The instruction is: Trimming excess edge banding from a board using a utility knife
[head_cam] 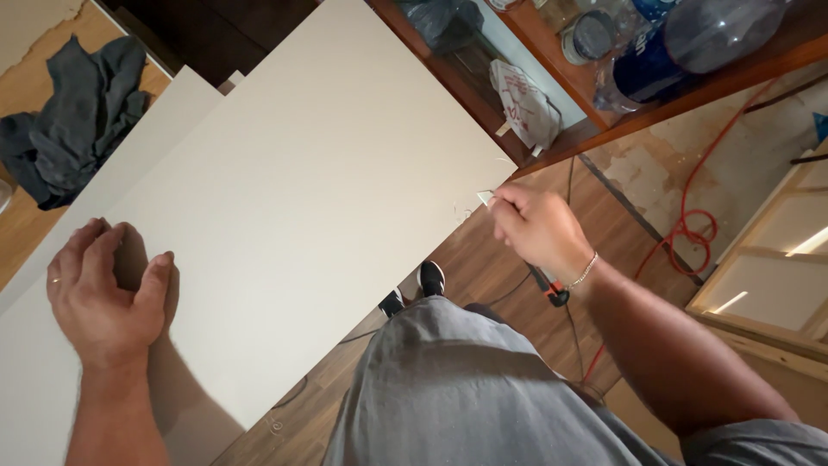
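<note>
A large off-white board (302, 173) lies flat in front of me, reaching from the lower left to the upper middle. My left hand (103, 289) rests on its near left part, fingers loosely curled, holding nothing. At the board's right corner my right hand (535, 229) is closed around a small knife, whose thin blade tip (485, 198) touches the board's edge. The tool's black and orange end (552, 293) pokes out under my wrist. A chain bracelet circles that wrist.
A second pale board (147, 129) lies under the first at the left. A grey cloth (78, 112) lies at the top left. A wooden shelf (655, 95) holds plastic bottles and a bag. A red cable (690, 216) snakes over the floor. A wooden frame (776, 267) stands at the right.
</note>
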